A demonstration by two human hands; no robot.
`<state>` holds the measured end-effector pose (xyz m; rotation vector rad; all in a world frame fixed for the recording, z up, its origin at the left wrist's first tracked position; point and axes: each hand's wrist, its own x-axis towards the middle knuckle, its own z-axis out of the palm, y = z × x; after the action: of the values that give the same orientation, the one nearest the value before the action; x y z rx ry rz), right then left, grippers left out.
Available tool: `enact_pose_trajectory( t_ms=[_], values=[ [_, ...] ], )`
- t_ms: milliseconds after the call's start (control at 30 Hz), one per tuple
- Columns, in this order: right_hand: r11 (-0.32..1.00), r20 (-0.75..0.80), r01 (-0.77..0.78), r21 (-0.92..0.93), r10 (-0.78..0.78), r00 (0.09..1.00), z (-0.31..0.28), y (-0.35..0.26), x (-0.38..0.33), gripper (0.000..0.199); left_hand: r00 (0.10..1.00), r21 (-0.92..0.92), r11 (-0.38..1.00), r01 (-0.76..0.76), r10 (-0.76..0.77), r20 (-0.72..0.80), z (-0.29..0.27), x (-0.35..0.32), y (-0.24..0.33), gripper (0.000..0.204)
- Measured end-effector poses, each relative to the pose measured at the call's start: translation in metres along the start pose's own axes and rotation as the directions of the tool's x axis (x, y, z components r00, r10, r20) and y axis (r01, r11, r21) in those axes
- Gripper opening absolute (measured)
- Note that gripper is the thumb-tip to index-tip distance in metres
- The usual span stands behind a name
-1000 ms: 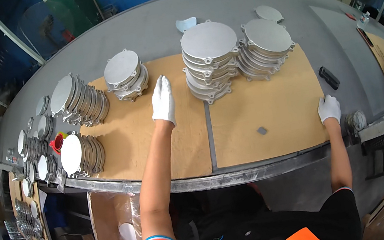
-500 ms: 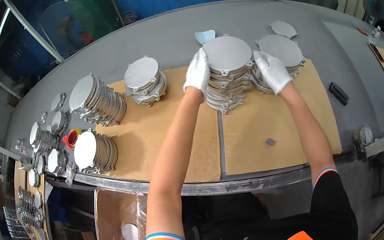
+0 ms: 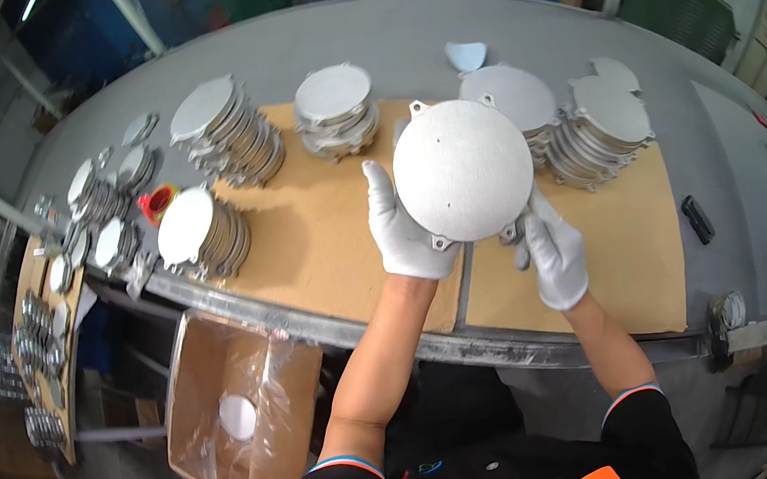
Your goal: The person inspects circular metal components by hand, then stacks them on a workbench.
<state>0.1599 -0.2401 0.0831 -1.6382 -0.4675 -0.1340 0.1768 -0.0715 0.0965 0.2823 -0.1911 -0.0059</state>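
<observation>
A round silver-grey metal cover (image 3: 463, 170) with small lugs around its rim is held up, flat face toward me. My white-gloved left hand (image 3: 408, 235) is closed on its lower left edge, thumb pointing up beside it. By the lower right rim, my gloved right hand (image 3: 557, 256) has its fingers curled, partly hidden; a small dark-grey shape shows at the fingertips, too unclear to name. Behind the held cover stands a stack of similar covers (image 3: 514, 96), partly hidden. Another stack (image 3: 608, 116) rises to its right.
More cover stacks (image 3: 334, 95) stand along the left of the table. Brown cardboard (image 3: 596, 295) lies under the work area. A black object (image 3: 697, 219) is at the right, a pale blue piece (image 3: 466, 55) at the back. An open carton (image 3: 298, 365) with plastic lining sits below the front edge.
Both hands have come back from the stack toward me. One cover is now lifted off it in my left hand, and my right hand has dropped low at its rim. The view has shifted.
</observation>
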Motion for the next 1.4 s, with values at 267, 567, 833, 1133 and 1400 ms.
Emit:
enact_pose_trajectory(
  t_ms=[267,567,833,1133,1400],
  values=[
    [0.999,0.236,-0.007,0.049,-0.005,0.972,0.038,0.021,-0.064,0.046,0.992,-0.256,0.965,0.048,-0.075,-0.098,-0.053,-0.098,0.035,0.082],
    [0.804,0.087,0.148,-0.576,-0.120,0.989,0.063,0.027,-0.063,0.033,0.997,-0.343,0.938,-0.044,0.016,-0.082,-0.087,-0.169,0.052,0.085],
    [0.411,0.443,0.444,-0.796,-0.103,0.890,0.150,-0.027,-0.068,0.066,0.916,-0.066,0.998,-0.004,-0.023,-0.401,-0.076,-0.193,0.010,0.082],
    [0.290,0.158,0.242,-0.926,-0.286,0.945,0.098,0.036,-0.021,0.055,0.955,-0.183,0.983,-0.021,-0.034,-0.293,-0.073,-0.221,0.031,0.087],
    [0.838,0.560,-0.525,-0.150,0.510,0.653,0.104,0.002,-0.094,0.039,0.941,-0.220,0.957,-0.189,0.113,-0.319,-0.088,-0.223,0.041,0.086]
  ],
)
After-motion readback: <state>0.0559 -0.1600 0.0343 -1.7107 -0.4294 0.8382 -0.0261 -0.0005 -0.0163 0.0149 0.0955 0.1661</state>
